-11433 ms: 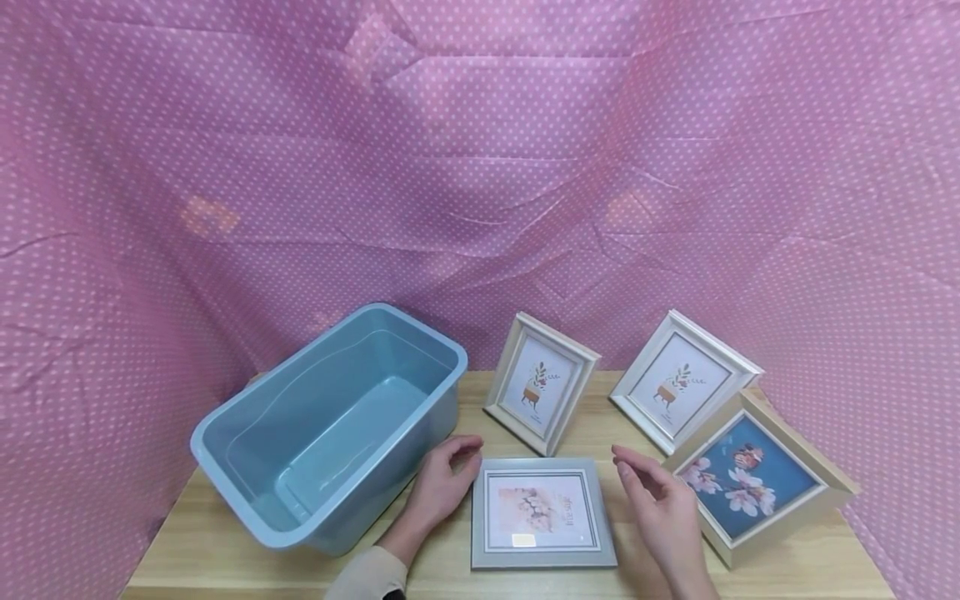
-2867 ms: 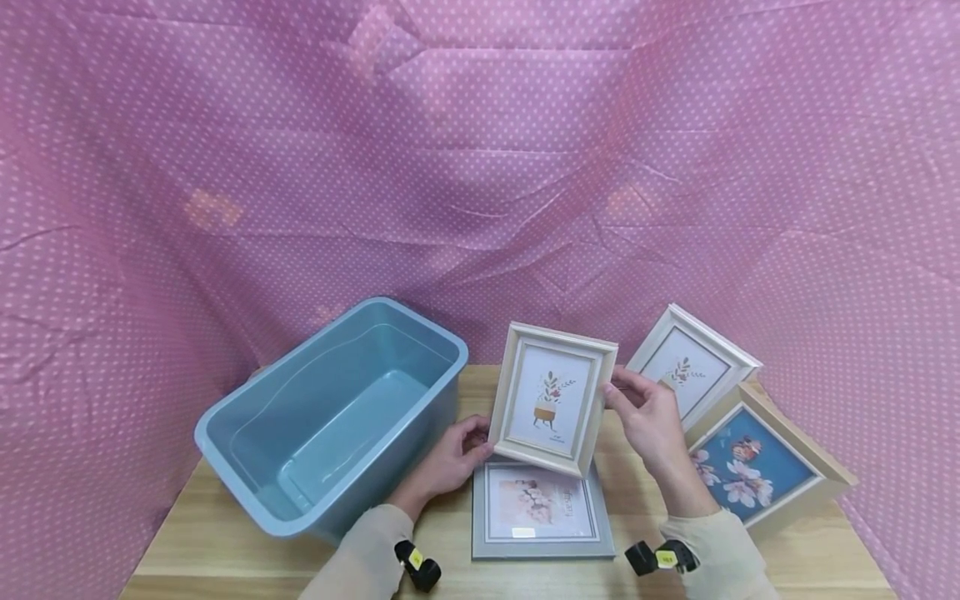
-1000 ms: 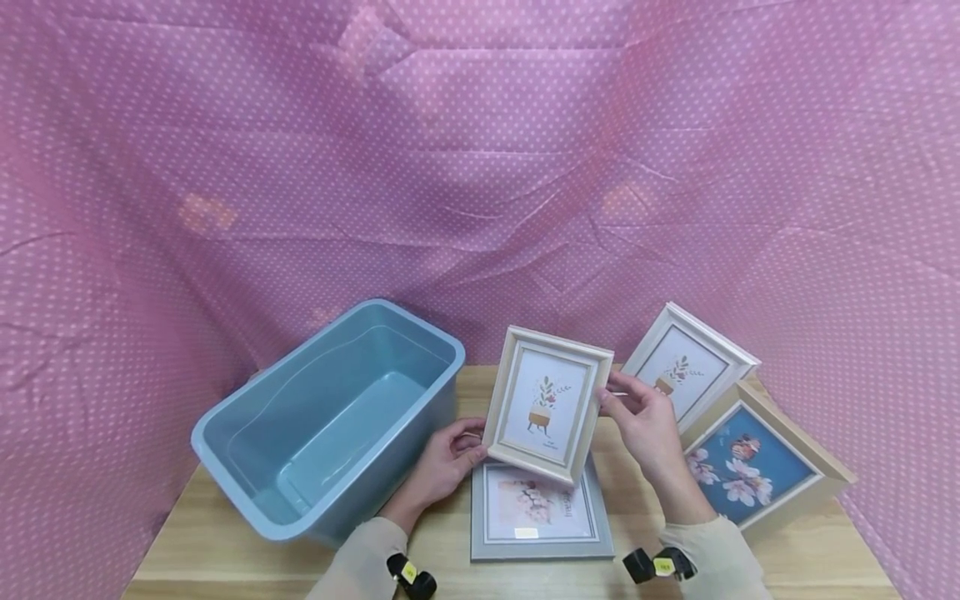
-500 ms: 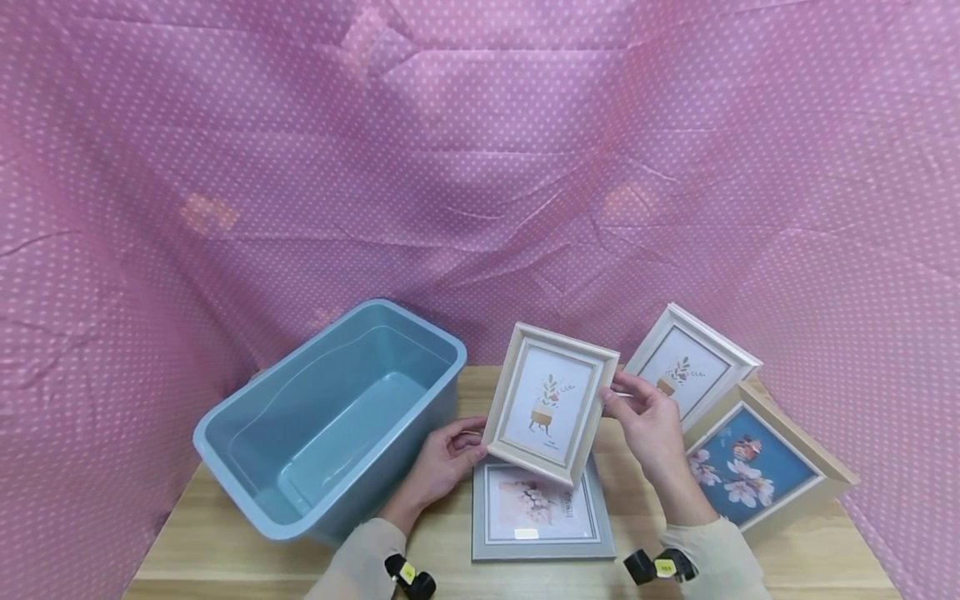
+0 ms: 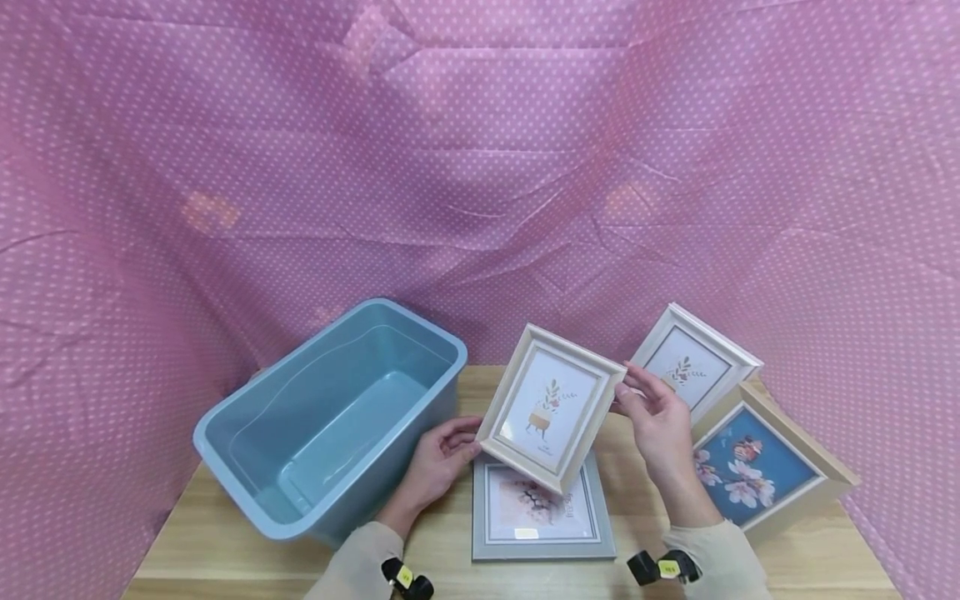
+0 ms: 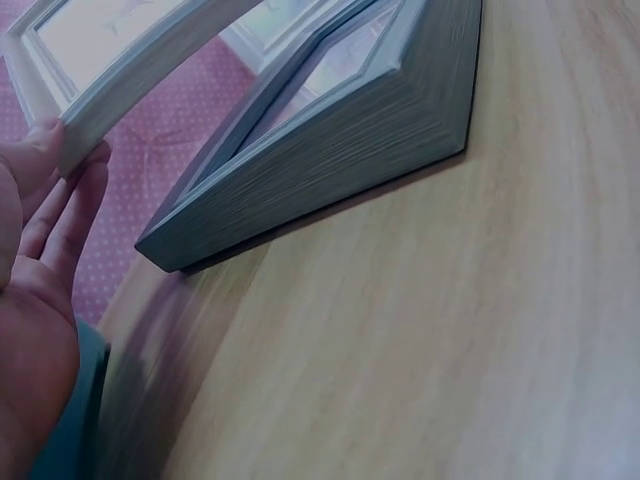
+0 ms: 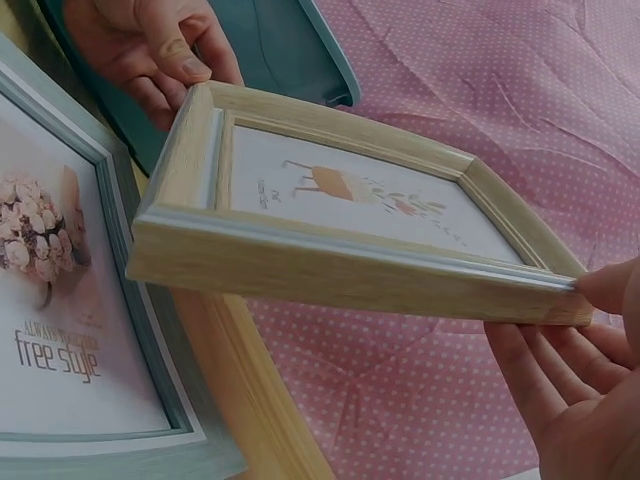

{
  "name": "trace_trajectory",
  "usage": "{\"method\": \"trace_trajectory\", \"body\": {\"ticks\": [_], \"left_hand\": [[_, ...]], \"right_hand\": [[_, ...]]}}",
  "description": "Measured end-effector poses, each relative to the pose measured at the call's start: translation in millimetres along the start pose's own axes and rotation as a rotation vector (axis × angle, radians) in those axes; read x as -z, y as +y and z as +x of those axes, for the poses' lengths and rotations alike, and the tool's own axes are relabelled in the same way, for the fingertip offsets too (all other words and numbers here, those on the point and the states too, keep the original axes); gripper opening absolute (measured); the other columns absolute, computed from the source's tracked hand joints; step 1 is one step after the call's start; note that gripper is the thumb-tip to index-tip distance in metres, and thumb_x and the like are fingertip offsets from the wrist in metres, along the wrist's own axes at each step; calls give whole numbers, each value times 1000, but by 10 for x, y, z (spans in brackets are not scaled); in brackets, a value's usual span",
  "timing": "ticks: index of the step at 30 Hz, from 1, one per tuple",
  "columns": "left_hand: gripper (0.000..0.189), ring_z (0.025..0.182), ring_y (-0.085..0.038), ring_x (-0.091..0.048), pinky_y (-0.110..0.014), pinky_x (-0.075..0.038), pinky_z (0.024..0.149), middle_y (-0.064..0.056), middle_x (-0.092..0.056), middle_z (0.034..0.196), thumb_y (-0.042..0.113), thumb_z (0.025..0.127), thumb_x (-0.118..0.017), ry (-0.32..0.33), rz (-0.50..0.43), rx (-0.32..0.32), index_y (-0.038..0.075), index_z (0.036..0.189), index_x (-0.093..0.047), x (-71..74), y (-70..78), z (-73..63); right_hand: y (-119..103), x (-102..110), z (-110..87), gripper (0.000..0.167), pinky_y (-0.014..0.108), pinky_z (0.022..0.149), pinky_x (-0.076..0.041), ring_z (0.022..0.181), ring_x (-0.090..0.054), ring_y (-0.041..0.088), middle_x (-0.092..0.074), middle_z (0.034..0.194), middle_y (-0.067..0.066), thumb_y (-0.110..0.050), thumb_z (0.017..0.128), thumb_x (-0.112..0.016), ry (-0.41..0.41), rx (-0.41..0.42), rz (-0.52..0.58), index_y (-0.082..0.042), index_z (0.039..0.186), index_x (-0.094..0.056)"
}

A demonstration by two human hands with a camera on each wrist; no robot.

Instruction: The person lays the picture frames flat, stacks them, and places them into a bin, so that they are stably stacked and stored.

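Both hands hold a cream picture frame [image 5: 551,408] with a potted-plant print, tilted and raised over a grey picture frame [image 5: 543,548] that lies flat on the table. At its lower left corner the left hand [image 5: 437,458] pinches it, thumb in front and fingers behind, as the left wrist view also shows. The right hand [image 5: 660,425] grips the upper right corner; in the right wrist view its thumb lies on top and its fingers [image 7: 545,375] underneath. The cream frame covers the far part of the grey one.
A blue-grey plastic tub [image 5: 330,417] stands left of the hands, with nothing seen inside. On the right, a white picture frame [image 5: 693,367] stands behind a beige frame with a blossom picture [image 5: 750,471]. Pink dotted cloth [image 5: 480,167] hangs behind the wooden table [image 5: 225,550].
Earlier the cream frame stood on the table behind the grey one, with both hands off it. Since then it was picked up, and lately it has turned clockwise, its right corner shifting right.
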State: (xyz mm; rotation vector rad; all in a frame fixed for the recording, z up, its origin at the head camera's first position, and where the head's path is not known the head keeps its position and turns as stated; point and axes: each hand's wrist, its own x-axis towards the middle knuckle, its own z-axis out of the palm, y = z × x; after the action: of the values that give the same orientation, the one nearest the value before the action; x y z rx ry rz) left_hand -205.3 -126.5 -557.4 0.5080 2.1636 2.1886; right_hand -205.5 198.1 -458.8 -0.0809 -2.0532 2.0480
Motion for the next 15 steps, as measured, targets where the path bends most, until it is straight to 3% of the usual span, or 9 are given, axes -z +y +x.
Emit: {"method": "trace_trajectory", "body": {"ticks": [8,15], "left_hand": [[37,100,-1,-72,-16,-62,93,-44,-66,122,-12,95,-70,109,-3,33,-21,130,-60,-46,3,-12],[32,101,1,-72,-15,-62,92,-46,-63,124,-14,94,-70,159,-12,-56,-23,125,-63,-74,-49,-29]], "right_hand": [[31,17,-20,44,25,83,-67,93,-78,3,-75,110,-14,7,104,-60,9,45,103,12,148,-55],[67,55,-29,47,27,86,-67,96,-78,6,-75,115,-9,5,105,-62,-22,88,110,12,150,-51]]}}
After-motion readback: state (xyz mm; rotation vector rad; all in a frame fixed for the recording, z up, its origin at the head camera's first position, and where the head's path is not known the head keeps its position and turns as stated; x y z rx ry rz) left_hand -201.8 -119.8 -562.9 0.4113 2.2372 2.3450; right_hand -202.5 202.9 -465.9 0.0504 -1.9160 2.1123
